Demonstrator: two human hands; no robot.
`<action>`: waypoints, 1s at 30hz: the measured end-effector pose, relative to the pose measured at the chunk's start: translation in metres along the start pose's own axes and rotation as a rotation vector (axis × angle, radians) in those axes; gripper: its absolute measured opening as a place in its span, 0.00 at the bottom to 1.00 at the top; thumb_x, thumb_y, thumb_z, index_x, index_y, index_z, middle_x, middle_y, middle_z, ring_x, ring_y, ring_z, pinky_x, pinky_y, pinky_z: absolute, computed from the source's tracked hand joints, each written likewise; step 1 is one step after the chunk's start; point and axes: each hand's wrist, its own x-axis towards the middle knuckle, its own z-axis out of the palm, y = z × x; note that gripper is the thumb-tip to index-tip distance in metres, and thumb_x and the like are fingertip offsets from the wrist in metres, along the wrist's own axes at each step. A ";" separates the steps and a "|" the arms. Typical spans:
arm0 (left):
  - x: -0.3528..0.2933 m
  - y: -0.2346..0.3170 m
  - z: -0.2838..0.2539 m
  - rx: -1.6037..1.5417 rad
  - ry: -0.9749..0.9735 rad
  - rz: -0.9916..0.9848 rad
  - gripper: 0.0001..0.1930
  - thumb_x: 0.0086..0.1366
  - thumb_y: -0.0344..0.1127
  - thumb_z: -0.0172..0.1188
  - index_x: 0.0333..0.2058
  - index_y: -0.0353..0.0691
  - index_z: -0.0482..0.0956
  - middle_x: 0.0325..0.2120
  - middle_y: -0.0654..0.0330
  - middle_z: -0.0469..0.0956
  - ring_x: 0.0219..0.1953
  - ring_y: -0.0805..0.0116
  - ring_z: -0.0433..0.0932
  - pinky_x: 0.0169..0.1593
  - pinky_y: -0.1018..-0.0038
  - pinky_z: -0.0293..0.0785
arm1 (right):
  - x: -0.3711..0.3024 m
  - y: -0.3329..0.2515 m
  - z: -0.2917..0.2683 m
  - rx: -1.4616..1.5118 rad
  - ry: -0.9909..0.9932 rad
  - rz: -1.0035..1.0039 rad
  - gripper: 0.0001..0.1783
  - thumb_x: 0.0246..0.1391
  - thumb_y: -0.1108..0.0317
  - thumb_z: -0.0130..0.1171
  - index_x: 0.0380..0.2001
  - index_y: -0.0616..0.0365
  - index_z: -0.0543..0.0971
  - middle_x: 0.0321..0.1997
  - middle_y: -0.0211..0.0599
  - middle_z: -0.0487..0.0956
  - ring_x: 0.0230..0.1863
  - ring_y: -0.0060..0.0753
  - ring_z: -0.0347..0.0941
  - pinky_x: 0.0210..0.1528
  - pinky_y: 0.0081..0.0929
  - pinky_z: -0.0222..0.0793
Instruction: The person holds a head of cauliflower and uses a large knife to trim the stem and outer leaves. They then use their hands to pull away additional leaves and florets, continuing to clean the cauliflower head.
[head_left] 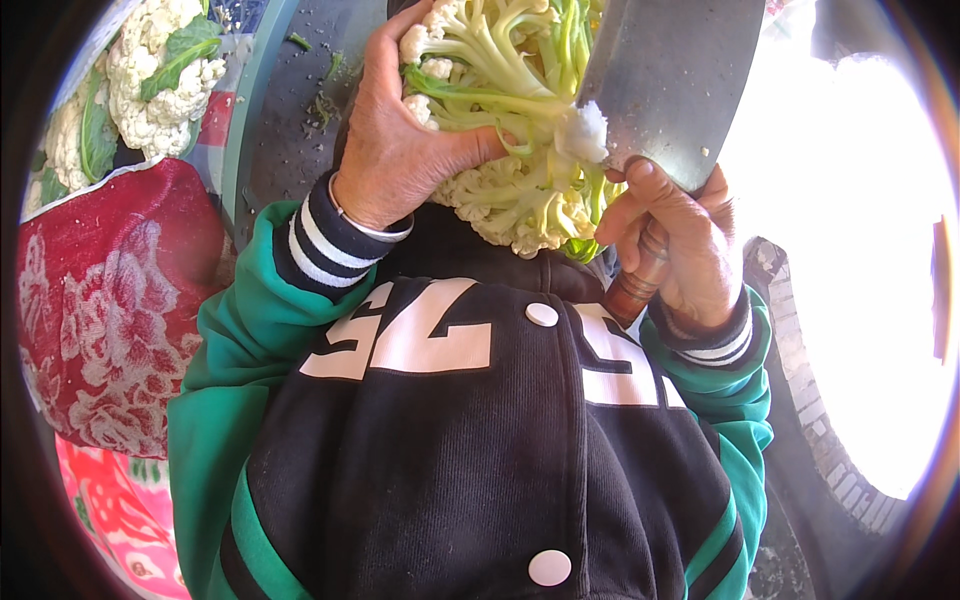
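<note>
Backdrop: dark grey surface (275, 130) with green and pale scraps (322, 110) at upper left, right side blown out white. Cauliflower (535, 118) is held up in front of my chest, top centre of view. Risks, my read: knife (668, 85) could skid off the stem toward my left hand (405, 150) if the edge angle's off; florets could snap off if I squeeze unevenly, or the whole thing twist if I slacken. Orientation: pale cut stem end points right, toward the blade; stem axis roughly left-right, florets fanning left. Longest visible spread runs away from me to toward me. Left grips from the left, thumb across stalks, other fingers partly hidden. Right is wrapped round the wooden handle (637, 285), right hand (690, 235) close to the blade. Edge-to-stem contact: can't tell. Further left: more cauliflowers (150, 85), red floral cloth (110, 300).
</note>
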 end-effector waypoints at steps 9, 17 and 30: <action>-0.001 0.002 0.000 0.018 0.013 -0.006 0.57 0.45 0.41 0.84 0.68 0.34 0.54 0.61 0.53 0.68 0.62 0.63 0.70 0.65 0.67 0.69 | -0.005 0.009 0.011 0.062 0.085 -0.031 0.07 0.61 0.71 0.63 0.40 0.61 0.78 0.27 0.37 0.81 0.18 0.29 0.78 0.15 0.20 0.66; 0.000 0.001 -0.001 0.035 -0.006 0.011 0.57 0.45 0.37 0.84 0.68 0.34 0.54 0.61 0.53 0.68 0.62 0.63 0.70 0.65 0.67 0.69 | 0.010 -0.015 -0.004 -0.133 -0.051 -0.013 0.03 0.59 0.77 0.59 0.37 0.64 0.80 0.18 0.39 0.79 0.11 0.25 0.71 0.16 0.21 0.66; -0.001 0.001 0.000 -0.030 0.015 -0.039 0.56 0.46 0.34 0.83 0.69 0.35 0.54 0.61 0.53 0.68 0.62 0.63 0.70 0.66 0.66 0.69 | 0.010 -0.005 -0.003 -0.020 -0.060 0.015 0.06 0.61 0.74 0.58 0.33 0.66 0.81 0.24 0.39 0.83 0.14 0.24 0.74 0.14 0.19 0.64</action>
